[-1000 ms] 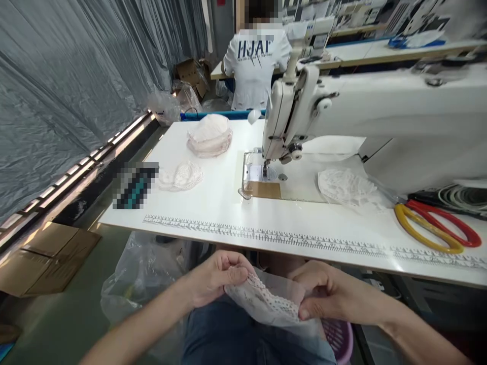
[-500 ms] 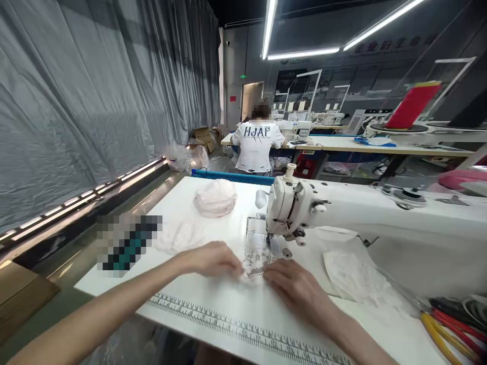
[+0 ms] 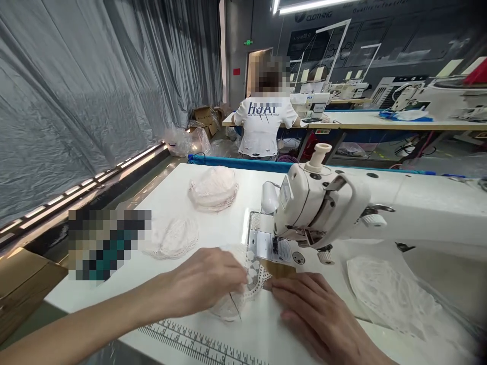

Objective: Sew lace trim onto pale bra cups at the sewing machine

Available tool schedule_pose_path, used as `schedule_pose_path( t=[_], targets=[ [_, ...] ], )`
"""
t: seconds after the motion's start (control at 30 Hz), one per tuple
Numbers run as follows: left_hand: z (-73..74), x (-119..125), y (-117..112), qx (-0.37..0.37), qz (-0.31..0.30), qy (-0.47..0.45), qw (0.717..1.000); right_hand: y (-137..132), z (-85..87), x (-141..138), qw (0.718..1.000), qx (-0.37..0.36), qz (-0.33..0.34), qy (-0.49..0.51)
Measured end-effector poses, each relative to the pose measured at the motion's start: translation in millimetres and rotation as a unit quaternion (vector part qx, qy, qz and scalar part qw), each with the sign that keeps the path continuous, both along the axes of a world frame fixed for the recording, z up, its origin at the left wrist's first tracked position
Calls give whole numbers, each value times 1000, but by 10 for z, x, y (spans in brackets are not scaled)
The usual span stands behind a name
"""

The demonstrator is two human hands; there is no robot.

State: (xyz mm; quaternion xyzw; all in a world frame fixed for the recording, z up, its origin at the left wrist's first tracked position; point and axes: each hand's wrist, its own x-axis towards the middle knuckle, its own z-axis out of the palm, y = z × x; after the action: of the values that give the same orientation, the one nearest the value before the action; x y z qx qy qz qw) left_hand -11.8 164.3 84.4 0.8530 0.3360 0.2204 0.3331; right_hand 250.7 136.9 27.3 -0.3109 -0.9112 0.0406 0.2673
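Observation:
My left hand is closed, its curled fingers pinching a white lace piece with a scalloped edge. A loose dark thread lies across the lower part of that piece. My right hand lies flat on the table with fingers stretched out, its fingertips touching the lace's right edge. Just beyond the hands are the sewing machine's presser foot and metal plate; the lace lies in front of the foot. A flat brown piece shows beside my right fingertips.
Pale lace cups lie in a stack and a smaller pile on the left. More white fabric lies under the machine arm. A printed ruler runs along the front edge. A person sits at another table ahead.
The lace has come away from under the presser foot toward me and left, with my left hand gripping it. My right hand has shifted slightly right. The view has moved closer to the machine.

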Motion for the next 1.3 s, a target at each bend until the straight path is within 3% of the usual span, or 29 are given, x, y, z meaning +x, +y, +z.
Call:
schedule_pose_path(
  t=[0.1,0.17,0.27,0.37,0.5,0.6,0.77,0.93,1.07,1.3],
  targets=[
    [-119,296,265,86,-26,87,992,64,8,4,999,-36,-13,38],
    [-207,425,422,103,-32,156,982,101,-2,3,998,-43,-13,44],
    [-287,506,545,78,-20,234,969,139,-43,-2,997,-56,-5,50],
    [-267,514,548,29,-7,264,964,159,-86,0,991,-104,-15,79],
    [-143,494,504,11,-5,243,970,162,-70,-20,969,-203,-83,114],
    [-87,489,482,-19,-2,194,981,155,-3,-102,948,-271,-141,88],
    [-109,520,445,-68,36,158,984,166,59,-292,921,-337,-193,35],
    [-89,517,446,-86,59,140,985,168,-13,-327,892,-387,-213,99],
    [-82,472,507,-131,42,129,982,148,-35,-315,894,-382,-200,122],
    [-219,476,657,-171,37,117,978,145,6,-253,923,-332,-180,77]
  ],
)
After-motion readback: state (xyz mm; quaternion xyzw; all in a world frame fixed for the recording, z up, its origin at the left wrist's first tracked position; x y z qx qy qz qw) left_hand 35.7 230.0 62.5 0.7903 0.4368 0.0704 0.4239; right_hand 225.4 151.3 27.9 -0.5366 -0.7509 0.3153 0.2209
